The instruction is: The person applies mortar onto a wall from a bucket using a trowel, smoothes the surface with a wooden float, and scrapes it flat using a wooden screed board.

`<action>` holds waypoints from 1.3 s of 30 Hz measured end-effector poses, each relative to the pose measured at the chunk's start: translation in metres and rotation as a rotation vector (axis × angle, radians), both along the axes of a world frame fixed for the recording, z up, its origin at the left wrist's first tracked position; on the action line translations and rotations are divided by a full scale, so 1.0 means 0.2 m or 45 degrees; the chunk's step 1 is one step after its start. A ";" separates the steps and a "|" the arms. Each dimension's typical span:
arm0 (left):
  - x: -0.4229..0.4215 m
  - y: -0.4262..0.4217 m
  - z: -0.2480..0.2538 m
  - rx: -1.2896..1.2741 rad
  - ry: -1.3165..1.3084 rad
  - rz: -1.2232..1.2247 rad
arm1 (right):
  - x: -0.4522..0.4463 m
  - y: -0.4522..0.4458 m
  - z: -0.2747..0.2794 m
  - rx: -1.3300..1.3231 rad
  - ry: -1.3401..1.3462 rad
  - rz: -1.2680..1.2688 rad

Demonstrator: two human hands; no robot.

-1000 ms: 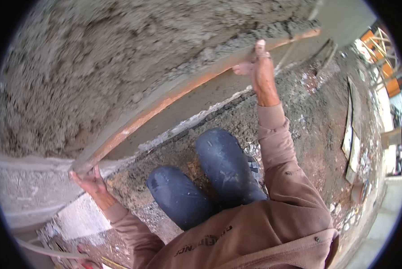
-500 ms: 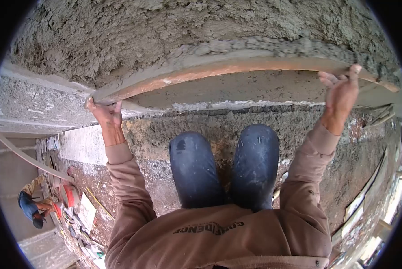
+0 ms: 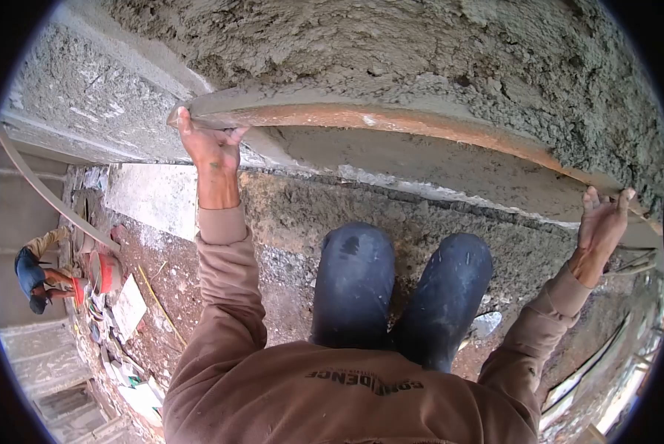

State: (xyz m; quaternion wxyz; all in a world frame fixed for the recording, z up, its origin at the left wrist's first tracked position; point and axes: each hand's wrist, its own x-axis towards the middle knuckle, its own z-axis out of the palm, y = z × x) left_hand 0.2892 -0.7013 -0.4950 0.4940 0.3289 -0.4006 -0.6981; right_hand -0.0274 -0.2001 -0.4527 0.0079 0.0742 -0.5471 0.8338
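Note:
My left hand (image 3: 212, 152) holds the left end of a long wooden screed board (image 3: 391, 122), thumb and fingers at its lower edge. Toward the other end, my right hand (image 3: 602, 226) grips the same board from below, fingers curled up to its edge. The board lies against a wall of rough wet plaster (image 3: 376, 52), and its upper side is coated with grey mortar. Below it runs a smoother plaster band (image 3: 376, 159). The board looks bowed in this wide view; whether it is truly curved I cannot tell.
My knees (image 3: 354, 281) are close below the wall. At left, another person (image 3: 32, 274) bends beside a red bucket (image 3: 108, 274). A long curved strip (image 3: 51, 189) leans there. A pale sheet (image 3: 128, 307) and debris lie on the dirt ground.
The view has turned, so the board's left end and my left hand sit higher, the right end and right hand lower. Both hands keep hold. Less mortar shows heaped along the board's top.

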 end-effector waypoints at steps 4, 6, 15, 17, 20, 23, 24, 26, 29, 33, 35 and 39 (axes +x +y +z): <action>0.00 -0.03 0.01 0.001 -0.154 0.039 | -0.05 0.02 -0.06 -0.021 0.041 0.063; -0.02 0.02 0.05 0.011 -0.204 0.048 | -0.06 0.07 -0.06 -0.015 0.094 0.116; -0.16 0.28 0.19 -0.030 -0.126 0.040 | -0.46 0.53 0.01 -0.039 0.094 -0.035; -0.15 0.26 0.20 0.149 -0.066 0.063 | -0.47 0.61 -0.01 -0.026 0.079 0.014; -0.09 0.22 0.25 0.059 -0.044 0.021 | -0.39 0.52 0.00 -0.045 0.094 0.108; 0.01 0.01 0.28 0.141 -0.047 -0.021 | -0.19 0.24 0.06 -0.048 0.116 0.105; 0.05 -0.08 0.29 0.260 -0.160 0.022 | -0.12 0.13 0.09 -0.023 0.107 0.072; 0.08 -0.14 0.34 0.095 -0.174 0.094 | 0.07 -0.13 0.18 0.006 0.080 -0.042; 0.13 -0.31 0.42 0.003 -0.051 0.014 | 0.25 -0.35 0.23 -0.036 0.081 0.002; 0.24 -0.44 0.41 -0.050 -0.256 0.009 | 0.22 -0.36 0.19 -0.128 0.135 0.104; 0.20 -0.40 0.42 -0.054 -0.234 -0.068 | 0.23 -0.33 0.18 -0.159 0.112 0.053; 0.27 -0.25 0.41 -0.065 -0.209 -0.092 | 0.27 -0.27 0.10 -0.157 0.046 0.010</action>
